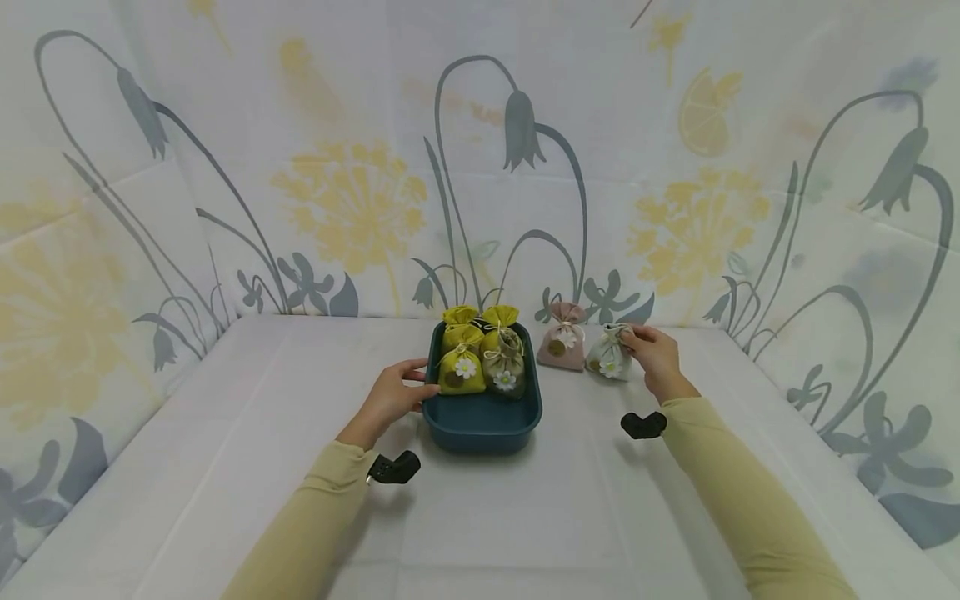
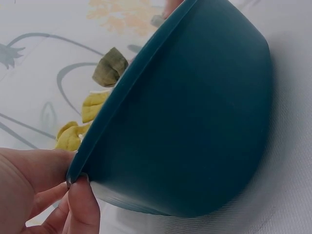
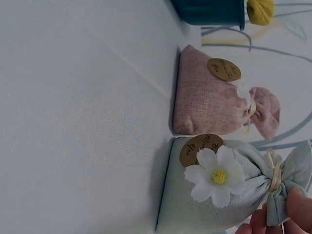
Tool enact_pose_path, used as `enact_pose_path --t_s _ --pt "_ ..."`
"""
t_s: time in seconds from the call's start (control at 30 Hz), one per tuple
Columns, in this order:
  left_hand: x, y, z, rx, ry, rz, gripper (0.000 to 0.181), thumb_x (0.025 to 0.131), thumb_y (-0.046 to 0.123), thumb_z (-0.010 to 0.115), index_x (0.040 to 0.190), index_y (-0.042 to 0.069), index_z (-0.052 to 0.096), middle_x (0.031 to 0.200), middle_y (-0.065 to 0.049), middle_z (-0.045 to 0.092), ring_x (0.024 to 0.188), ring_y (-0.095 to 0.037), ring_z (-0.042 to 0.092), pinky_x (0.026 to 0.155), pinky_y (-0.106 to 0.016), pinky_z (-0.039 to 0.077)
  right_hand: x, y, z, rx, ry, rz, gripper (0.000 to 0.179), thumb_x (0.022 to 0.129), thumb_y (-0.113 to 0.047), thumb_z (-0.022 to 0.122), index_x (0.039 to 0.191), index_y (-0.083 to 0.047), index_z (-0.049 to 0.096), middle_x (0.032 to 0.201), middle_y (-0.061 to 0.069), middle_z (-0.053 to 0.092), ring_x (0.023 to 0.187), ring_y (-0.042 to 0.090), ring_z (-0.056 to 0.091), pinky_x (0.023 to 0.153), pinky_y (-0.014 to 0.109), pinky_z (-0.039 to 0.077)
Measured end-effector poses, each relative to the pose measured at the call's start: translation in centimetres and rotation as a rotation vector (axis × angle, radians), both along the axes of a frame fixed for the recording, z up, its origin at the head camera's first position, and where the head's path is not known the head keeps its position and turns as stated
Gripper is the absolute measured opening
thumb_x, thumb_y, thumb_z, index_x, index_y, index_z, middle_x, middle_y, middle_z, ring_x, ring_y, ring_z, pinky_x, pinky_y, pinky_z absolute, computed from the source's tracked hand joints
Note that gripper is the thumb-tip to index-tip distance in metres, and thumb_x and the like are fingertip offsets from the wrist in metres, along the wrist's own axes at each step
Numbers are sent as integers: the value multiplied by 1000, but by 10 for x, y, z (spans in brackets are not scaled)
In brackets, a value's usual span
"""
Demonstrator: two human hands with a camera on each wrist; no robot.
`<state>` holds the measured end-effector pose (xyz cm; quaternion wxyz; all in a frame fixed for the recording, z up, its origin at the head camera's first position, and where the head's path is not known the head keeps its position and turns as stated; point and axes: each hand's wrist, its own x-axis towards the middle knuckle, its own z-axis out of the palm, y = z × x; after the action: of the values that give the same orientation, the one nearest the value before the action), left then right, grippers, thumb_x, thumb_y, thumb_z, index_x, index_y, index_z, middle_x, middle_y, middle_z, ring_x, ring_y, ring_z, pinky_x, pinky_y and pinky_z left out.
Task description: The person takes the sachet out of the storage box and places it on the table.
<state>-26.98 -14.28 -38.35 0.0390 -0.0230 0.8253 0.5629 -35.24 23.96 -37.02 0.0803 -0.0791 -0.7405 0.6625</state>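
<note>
A dark teal basin (image 1: 480, 433) stands on the table, and my left hand (image 1: 392, 397) pinches its left rim between thumb and fingers, seen close in the left wrist view (image 2: 39, 190). Inside the basin sit several yellow sachets (image 1: 462, 367) and an olive-green sachet (image 1: 506, 363) with a white flower. To the right of the basin, a pink sachet (image 1: 562, 342) stands upright. Beside it is a pale grey-green sachet (image 3: 209, 187) with a white flower and a brown oval tag. My right hand (image 1: 656, 360) pinches its gathered neck; its base appears to rest on the cloth.
A white cloth (image 1: 525, 525) covers the table. Behind it hangs a curtain (image 1: 480, 167) printed with grey and yellow flowers, close to the sachets. Black wrist-camera mounts (image 1: 394, 468) jut out from both sleeves.
</note>
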Motion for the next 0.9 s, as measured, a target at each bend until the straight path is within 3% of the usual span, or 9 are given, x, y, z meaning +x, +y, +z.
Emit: enact_pose_path --t_s 0.2,0.53,0.73,0.9 --pt "0 1 -1 -2 10 -7 56 85 10 69 136 8 47 121 -20 52 80 -23 65 65 -30 55 9 8 -1 -1 -28 -54 44 91 -9 60 130 8 49 83 -14 59 79 0 51 98 36 39" --pt "1 1 0 -10 11 -5 56 85 11 68 137 8 47 122 -20 52 81 -24 65 66 -30 55 26 11 0 -13 -47 -53 49 90 -9 61 132 10 44 73 -17 56 77 -1 51 94 30 41" --pt "2 1 2 -13 9 -2 55 85 11 69 136 8 47 121 -19 52 83 -25 65 65 -30 55 37 10 0 8 -42 -29 50 90 -10 60 133 10 43 75 -19 56 77 -3 51 78 16 42" --pt "2 0 0 -14 8 0 56 85 11 69 136 7 47 121 -19 53 81 -24 64 65 -30 55 45 8 -1 17 -48 -6 51 90 -11 61 133 9 43 78 -18 59 77 -4 53 82 19 44"
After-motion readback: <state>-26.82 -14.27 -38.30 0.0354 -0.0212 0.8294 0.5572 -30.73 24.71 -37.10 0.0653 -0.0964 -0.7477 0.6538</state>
